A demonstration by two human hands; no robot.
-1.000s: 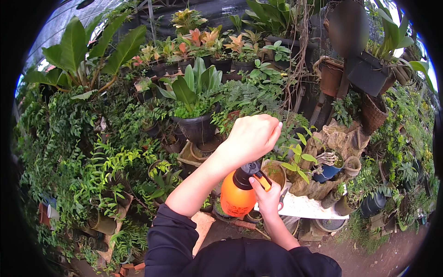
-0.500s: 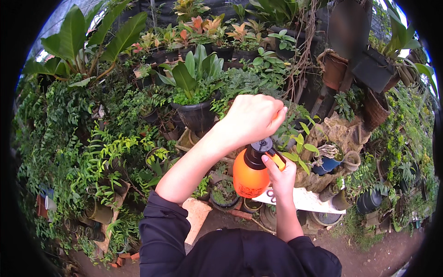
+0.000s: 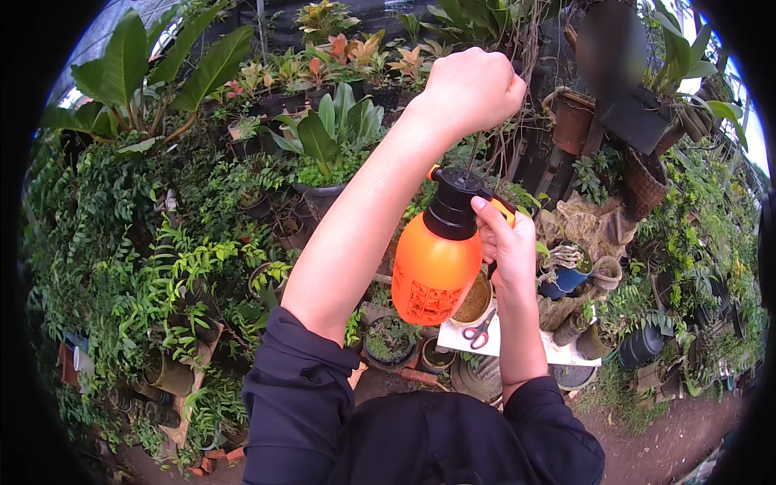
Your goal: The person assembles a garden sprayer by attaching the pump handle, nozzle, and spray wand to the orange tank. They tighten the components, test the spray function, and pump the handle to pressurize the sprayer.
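Hands work together on a round orange plastic pressure sprayer bottle (image 3: 435, 271) with a black screw-on pump head (image 3: 453, 212), held up at chest height in front of a dense wall of potted plants. The left hand (image 3: 471, 87) is closed in a tight fist around the top of the thin pump rod (image 3: 471, 158), which is drawn well up out of the black head; the handle itself is hidden inside the fist. The right hand (image 3: 507, 242) is wrapped around the sprayer's orange grip and trigger at the side of the head, fingers curled shut on it, index finger lying along the top. The bottle hangs upright, tilted slightly. Both forearms are bare, with dark sleeves pushed up to the elbows.

Below the bottle lies a white board (image 3: 517, 343) carrying red-handled scissors (image 3: 481, 331) and a round pot with brown contents (image 3: 474, 299). Just right of the right hand sits a blue pot (image 3: 566, 279). Behind the left forearm stands a broad-leaved green plant in a dark pot (image 3: 327, 141), and ferns (image 3: 153, 275) fill the left side.
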